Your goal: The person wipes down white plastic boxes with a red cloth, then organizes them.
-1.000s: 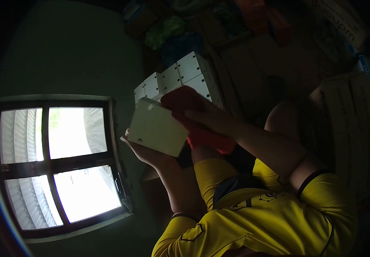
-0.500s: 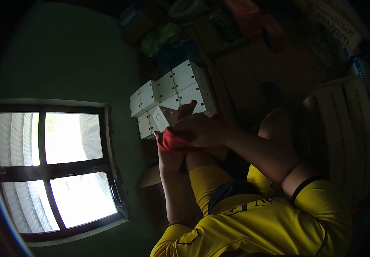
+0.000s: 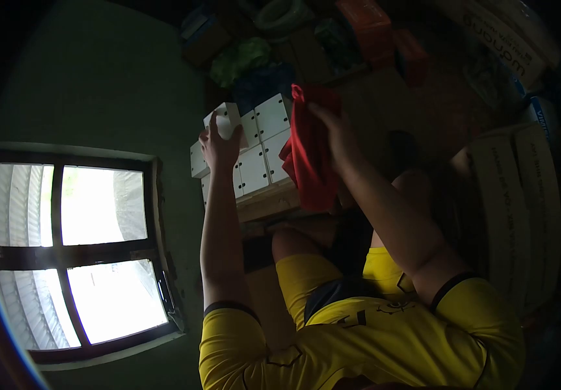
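My left hand (image 3: 221, 144) reaches over a stack of white boxes, with thumb and fingers on either side of a single white box (image 3: 227, 116). That box sits at the top left of the stack and is partly hidden by the fingers. A red cloth (image 3: 311, 153) hangs from my right hand (image 3: 332, 130), whose fingers are closed on its upper part. Other white boxes (image 3: 273, 117) with small dark dots at their edges stand in rows between and behind the hands.
The boxes rest on a brown cardboard or wooden support (image 3: 269, 201). A window (image 3: 66, 208) is in the wall on the left. Green and blue plastic bags (image 3: 245, 58) lie behind the stack, with orange boxes (image 3: 371, 29) farther right. Large cardboard cartons (image 3: 508, 195) stand at the right.
The white box has gone from my lap area to the top of the stack with my left hand. My right hand has moved up and away, carrying the red cloth, which now hangs loose.
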`<act>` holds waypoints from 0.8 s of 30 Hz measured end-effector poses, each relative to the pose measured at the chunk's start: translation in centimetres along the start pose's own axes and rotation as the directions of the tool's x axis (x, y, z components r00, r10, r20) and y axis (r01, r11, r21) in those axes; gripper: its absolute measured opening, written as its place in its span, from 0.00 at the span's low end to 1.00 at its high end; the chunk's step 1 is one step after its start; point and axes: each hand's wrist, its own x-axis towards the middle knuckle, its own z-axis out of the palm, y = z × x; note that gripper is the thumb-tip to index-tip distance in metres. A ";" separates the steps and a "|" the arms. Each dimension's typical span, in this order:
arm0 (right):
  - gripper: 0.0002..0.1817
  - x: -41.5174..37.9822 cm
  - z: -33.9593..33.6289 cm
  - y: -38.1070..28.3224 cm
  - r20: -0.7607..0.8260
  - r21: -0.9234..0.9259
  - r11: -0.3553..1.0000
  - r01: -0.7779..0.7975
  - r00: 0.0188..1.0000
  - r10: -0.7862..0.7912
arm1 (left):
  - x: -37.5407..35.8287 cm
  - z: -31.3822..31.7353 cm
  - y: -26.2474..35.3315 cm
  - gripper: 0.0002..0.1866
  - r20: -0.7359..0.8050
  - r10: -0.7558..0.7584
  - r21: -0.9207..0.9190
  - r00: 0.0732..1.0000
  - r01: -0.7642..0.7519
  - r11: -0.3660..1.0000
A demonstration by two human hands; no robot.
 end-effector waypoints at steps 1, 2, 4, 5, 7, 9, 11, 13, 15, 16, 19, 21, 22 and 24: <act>0.22 0.5 -0.4 0.1 -0.023 0.044 0.999 -0.029 0.999 0.030 | 0.6 1.0 0.1 0.45 0.019 -0.039 0.094 0.999 0.037 0.995; 0.22 1.0 -1.1 0.3 -0.048 0.087 0.995 -0.058 0.997 0.062 | 0.9 1.8 0.0 0.45 0.026 -0.043 0.134 0.999 0.040 0.990; 0.21 1.4 -1.5 0.0 -0.077 0.113 0.992 -0.057 0.995 0.066 | 1.5 3.3 -0.2 0.46 0.038 -0.054 0.210 0.998 0.045 0.977; 0.20 1.3 -1.2 -0.2 -0.080 0.099 0.995 -0.023 0.996 0.031 | 1.9 3.9 -0.2 0.46 0.031 -0.047 0.216 0.998 0.039 0.976; 0.19 1.2 -0.9 -0.8 -0.072 0.094 0.996 0.001 0.997 0.006 | 2.2 4.9 -0.7 0.46 0.022 -0.037 0.237 0.999 0.031 0.971; 0.20 1.1 -0.8 -1.5 -0.054 0.107 0.994 -0.025 0.998 0.031 | 2.9 5.3 -0.8 0.46 0.074 -0.070 0.222 0.995 0.052 0.974; 0.21 1.5 -1.3 -1.5 -0.052 0.147 0.987 -0.064 0.996 0.073 | 3.1 5.7 -1.0 0.47 0.090 -0.091 0.233 0.992 0.068 0.970; 0.20 1.7 -1.9 -1.4 -0.063 0.157 0.985 -0.074 0.994 0.085 | 3.1 6.1 -1.0 0.47 0.109 -0.129 0.218 0.986 0.103 0.970; 0.20 1.4 -1.4 -1.8 -0.084 0.133 0.990 -0.051 0.994 0.063 | 3.2 6.5 -1.1 0.48 0.129 -0.167 0.200 0.978 0.139 0.970; 0.19 1.2 -1.2 -2.0 -0.083 0.137 0.989 -0.055 0.994 0.067 | 3.6 7.2 -1.9 0.48 0.122 -0.152 0.189 0.981 0.127 0.974; 0.19 0.7 -0.6 -2.3 -0.086 0.146 0.987 -0.060 0.994 0.073 | 4.1 8.1 -2.8 0.49 0.142 -0.147 0.216 0.979 0.115 0.970; 0.20 0.8 -0.7 -2.0 -0.103 0.137 0.989 -0.050 0.993 0.064 | 4.5 8.7 -3.7 0.49 0.166 -0.122 0.158 0.979 0.096 0.983; 0.20 0.9 -0.7 -1.9 -0.090 0.141 0.988 -0.055 0.994 0.069 | 4.8 9.1 -4.0 0.49 0.177 -0.108 0.129 0.978 0.085 0.988; 0.21 1.0 -0.8 -1.7 -0.065 0.149 0.987 -0.067 0.995 0.078 | 4.9 9.3 -3.9 0.49 0.190 -0.120 0.141 0.974 0.094 0.986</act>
